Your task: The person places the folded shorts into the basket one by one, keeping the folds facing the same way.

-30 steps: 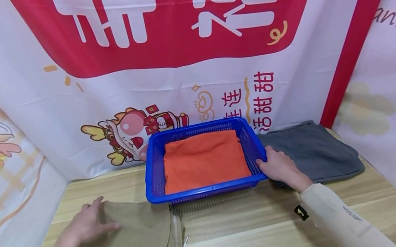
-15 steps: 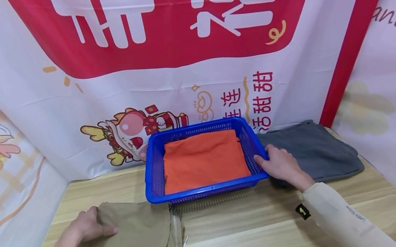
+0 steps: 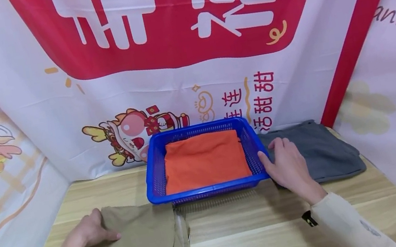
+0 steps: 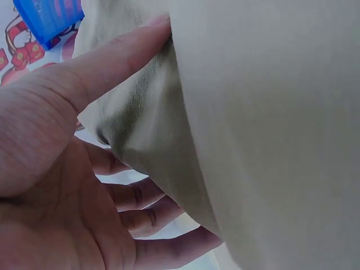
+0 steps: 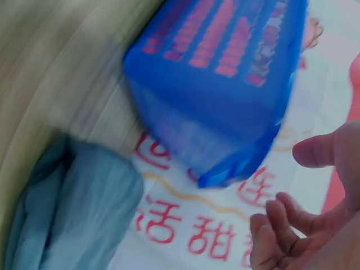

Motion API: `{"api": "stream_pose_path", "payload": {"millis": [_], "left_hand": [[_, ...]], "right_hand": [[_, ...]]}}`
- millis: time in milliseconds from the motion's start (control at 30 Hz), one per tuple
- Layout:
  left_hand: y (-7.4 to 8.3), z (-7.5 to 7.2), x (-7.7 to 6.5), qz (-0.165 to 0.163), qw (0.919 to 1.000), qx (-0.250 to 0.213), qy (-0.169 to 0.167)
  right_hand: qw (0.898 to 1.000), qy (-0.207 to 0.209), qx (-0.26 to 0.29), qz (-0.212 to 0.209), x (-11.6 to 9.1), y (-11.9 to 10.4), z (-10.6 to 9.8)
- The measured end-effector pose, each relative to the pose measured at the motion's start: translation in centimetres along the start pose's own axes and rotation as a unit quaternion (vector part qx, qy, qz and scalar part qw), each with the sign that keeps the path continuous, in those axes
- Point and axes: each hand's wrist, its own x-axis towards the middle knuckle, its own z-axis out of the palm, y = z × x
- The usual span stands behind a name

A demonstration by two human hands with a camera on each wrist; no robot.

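Observation:
A pair of folded khaki trousers (image 3: 135,243), with a gathered waistband and a white cord end, lies at the front left of the table. My left hand (image 3: 88,233) pinches its far left corner; in the left wrist view the thumb lies over the cloth (image 4: 152,129) and the fingers reach beneath it. Right of centre, my right hand (image 3: 289,167) is beside the right end of a blue plastic basket (image 3: 209,190), fingers spread. The right wrist view shows that hand (image 5: 304,225) apart from the basket (image 5: 208,107). A folded orange cloth (image 3: 204,161) lies in the basket.
Folded dark grey cloth (image 3: 316,151) lies on the back right of the wooden table (image 3: 241,238), just beyond my right hand. Printed white and red fabric (image 3: 178,52) hangs close behind the basket, with more printed fabric on both sides.
My right hand has let go of the basket's right rim and moved slightly right. My left hand's fingers have drawn in on the trousers, whose far edge has shifted slightly nearer.

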Motion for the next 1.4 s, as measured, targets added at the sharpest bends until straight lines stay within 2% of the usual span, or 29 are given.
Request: {"api": "stream_pose_path", "payload": {"millis": [133, 233, 400, 533, 700, 867, 1067, 1267, 1400], "left_hand": [[0.4, 0.5, -0.3, 0.003, 0.9998, 0.017, -0.001], [0.9, 0.6, -0.6, 0.003, 0.9999, 0.012, -0.009], [1.6, 0.7, -0.8, 0.017, 0.9997, -0.006, -0.016], [2.4, 0.8, -1.1, 0.023, 0.9991, -0.016, -0.032], [4.0, 1.1, -1.1, 0.016, 0.9973, -0.04, -0.059], [5.6, 1.7, -1.1, 0.02, 0.9959, -0.055, -0.068], [7.1, 2.3, -1.0, 0.01, 0.9946, -0.068, -0.077], [8.3, 3.1, -0.9, 0.006, 0.9912, -0.099, -0.088], [9.0, 3.6, -0.8, 0.016, 0.9916, -0.098, -0.083]], "right_hand": [[0.997, 0.028, 0.034, -0.065, -1.4, -1.7, -0.2], [0.992, 0.012, 0.059, -0.114, -2.5, -3.1, 0.0], [0.98, -0.073, 0.076, -0.167, -4.5, -5.4, 0.7], [0.967, -0.154, 0.079, -0.186, -5.8, -6.8, 2.0], [0.945, -0.264, 0.101, -0.168, -6.8, -7.8, 4.1], [0.931, -0.332, 0.11, -0.104, -7.2, -8.4, 5.4], [0.916, -0.381, 0.119, -0.045, -7.0, -8.8, 6.3], [0.907, -0.4, 0.115, -0.056, -6.9, -8.7, 7.3], [0.907, -0.406, 0.093, -0.061, -6.9, -8.6, 7.7]]}}
